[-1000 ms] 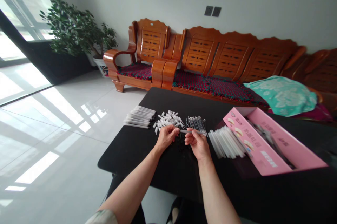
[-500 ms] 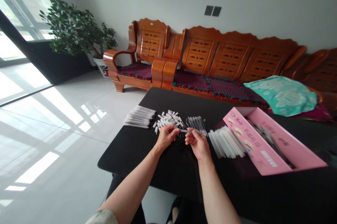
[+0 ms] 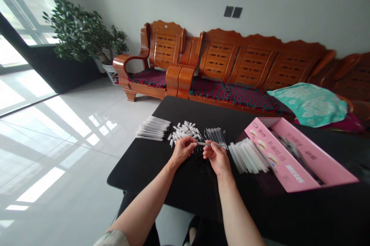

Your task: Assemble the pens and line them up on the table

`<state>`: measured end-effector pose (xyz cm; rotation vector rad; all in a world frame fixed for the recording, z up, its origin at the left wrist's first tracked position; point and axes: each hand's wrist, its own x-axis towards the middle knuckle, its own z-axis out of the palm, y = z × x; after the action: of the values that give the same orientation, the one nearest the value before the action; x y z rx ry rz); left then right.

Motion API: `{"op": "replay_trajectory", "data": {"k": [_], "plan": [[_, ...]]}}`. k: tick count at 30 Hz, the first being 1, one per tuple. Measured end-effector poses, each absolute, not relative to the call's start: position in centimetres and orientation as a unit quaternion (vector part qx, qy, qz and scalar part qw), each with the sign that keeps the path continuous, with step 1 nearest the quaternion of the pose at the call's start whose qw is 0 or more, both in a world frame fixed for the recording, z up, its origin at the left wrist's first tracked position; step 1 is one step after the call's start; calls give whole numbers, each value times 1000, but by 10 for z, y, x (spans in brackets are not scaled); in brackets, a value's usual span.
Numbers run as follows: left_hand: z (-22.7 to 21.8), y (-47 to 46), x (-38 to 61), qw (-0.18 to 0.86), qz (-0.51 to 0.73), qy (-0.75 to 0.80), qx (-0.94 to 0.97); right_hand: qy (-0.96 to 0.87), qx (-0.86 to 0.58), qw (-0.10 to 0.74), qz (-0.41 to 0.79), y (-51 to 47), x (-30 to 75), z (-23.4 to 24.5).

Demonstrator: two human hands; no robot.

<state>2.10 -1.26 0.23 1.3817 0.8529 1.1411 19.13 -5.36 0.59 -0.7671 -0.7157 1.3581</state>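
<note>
Hold the slim tube (image 3: pixel 204 144) straight above the table (image 3: pixel 138 169), pinched in narrow grip at one end by left hand (image 3: pixel 184 149), farther along by right hand (image 3: pixel 217 157); press gently, without bending.

Slim pale tube (image 3: pixel 203 144) — held crosswise, nearly level.

Printed along the outer long side of the box (image 3: pixel 276 156): a row of dark Chinese characters (image 3: pixel 276 153), too blurred to read with certainty. At the far-left end of the box, on the same side, a small round mark (image 3: pixel 255 125), unreadable. Toward the near-right end of the box, a block of white characters (image 3: pixel 295 174), also blurred. On the inner wall of the box, more dark characters (image 3: pixel 299 146), likewise unclear. Beyond and left of the box, on the chair (image 3: pixel 164 51), a white oval (image 3: pixel 165 26), too small to tell.
</note>
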Motion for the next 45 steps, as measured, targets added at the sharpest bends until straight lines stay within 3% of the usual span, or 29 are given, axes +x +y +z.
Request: {"op": "replay_trajectory", "data": {"k": [8,15,21,29,37,45], "plan": [[1,-12,20,508,486,383,600,-315,-339,652,601,-53,191,7],[1,-13,21,564,471,360,575,-313,-342,655,597,-53,191,7],[3,-13,19,514,484,377,600,-313,-341,654,599,-53,189,9],[7,-16,20,564,471,365,572,-306,-351,655,595,-52,191,6],[7,-6,2,432,607,453,490,-311,-356,649,596,-54,191,9],[8,-6,-4,311,561,492,589,-331,-356,609,627,-57,193,10]]}}
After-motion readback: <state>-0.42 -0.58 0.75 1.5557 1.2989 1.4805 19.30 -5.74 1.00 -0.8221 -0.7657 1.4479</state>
